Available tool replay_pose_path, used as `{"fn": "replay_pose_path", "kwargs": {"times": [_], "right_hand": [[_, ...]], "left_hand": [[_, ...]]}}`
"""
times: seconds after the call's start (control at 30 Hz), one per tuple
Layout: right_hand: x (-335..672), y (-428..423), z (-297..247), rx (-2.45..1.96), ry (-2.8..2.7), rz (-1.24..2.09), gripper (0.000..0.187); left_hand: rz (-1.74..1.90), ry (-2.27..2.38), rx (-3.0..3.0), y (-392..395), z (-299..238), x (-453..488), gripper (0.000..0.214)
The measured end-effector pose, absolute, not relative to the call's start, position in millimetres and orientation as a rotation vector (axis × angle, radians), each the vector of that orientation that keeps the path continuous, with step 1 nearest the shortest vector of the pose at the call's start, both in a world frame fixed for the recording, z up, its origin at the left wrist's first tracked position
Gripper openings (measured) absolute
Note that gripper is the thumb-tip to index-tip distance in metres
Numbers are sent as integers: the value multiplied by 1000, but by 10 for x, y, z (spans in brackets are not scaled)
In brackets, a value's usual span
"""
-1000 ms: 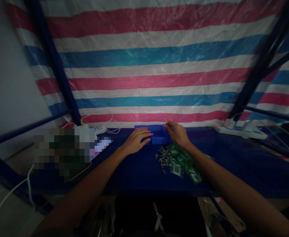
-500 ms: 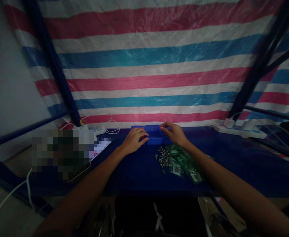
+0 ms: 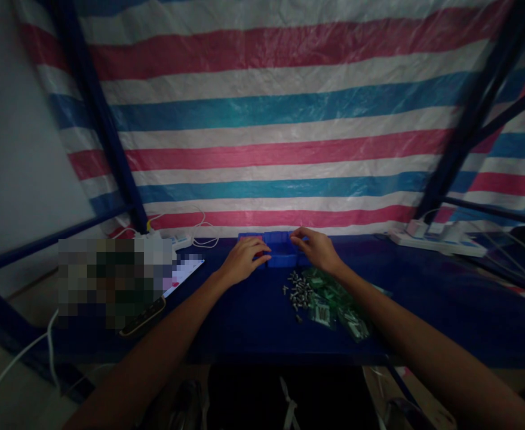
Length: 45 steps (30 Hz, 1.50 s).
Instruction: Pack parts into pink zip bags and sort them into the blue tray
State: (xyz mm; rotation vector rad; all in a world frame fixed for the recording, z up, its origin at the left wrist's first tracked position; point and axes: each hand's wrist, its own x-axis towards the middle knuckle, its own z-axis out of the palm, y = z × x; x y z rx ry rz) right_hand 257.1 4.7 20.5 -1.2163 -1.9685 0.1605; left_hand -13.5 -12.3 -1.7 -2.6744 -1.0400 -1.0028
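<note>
Small blue plastic bins point(image 3: 281, 259) stand side by side at the back of the blue table. My left hand point(image 3: 244, 261) lies over the left bin, fingers stretched and thumb apart, with nothing seen in it. Something red shows under those fingers. At the right side of the middle bin, my right hand point(image 3: 318, 249) has its thumb and fingertips bent together; whether they pinch the bin's wall or a small part cannot be made out. A pile of metal screws point(image 3: 300, 290) lies in front of the bins. Beside it are green-tinted plastic bags point(image 3: 329, 289) of small parts, partly under my right forearm.
A phone with a lit screen point(image 3: 184, 276) lies at the left, beside a blurred-out patch. White power strips point(image 3: 436, 243) with plugs and cables sit at both back corners. Blue metal posts point(image 3: 105, 131) frame a striped plastic sheet point(image 3: 266, 110) behind the blue table point(image 3: 235, 322).
The view has tilted slightly, so everything sits a little lower in the picture. Both hands keep nearly the same place at the bins; the screws and bags lie as before.
</note>
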Motion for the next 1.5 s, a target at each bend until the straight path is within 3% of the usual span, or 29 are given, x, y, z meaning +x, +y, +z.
{"fn": "replay_pose_path", "kwargs": {"times": [0.57,0.9,1.1,1.3,1.5], "right_hand": [[2512,-35,235,-1217,-1925,89,19],[2452,-102,277,-1021,-1802,372,29],[2448,-155,308,-994,-1814,241,29],[2454,-155,310,-905,-1927,-22,12],[2475,-148,302,-961,-2023,-116,9]], "left_hand": [[-972,-1043,-2668,-106,-17,-132,27],[-970,-1067,-2647,-145,-12,-124,26],[-971,-1072,-2651,-155,-4,-119,24],[-964,-1089,-2649,-141,-20,-120,26],[-957,-1102,-2646,-150,-16,-115,24]]}}
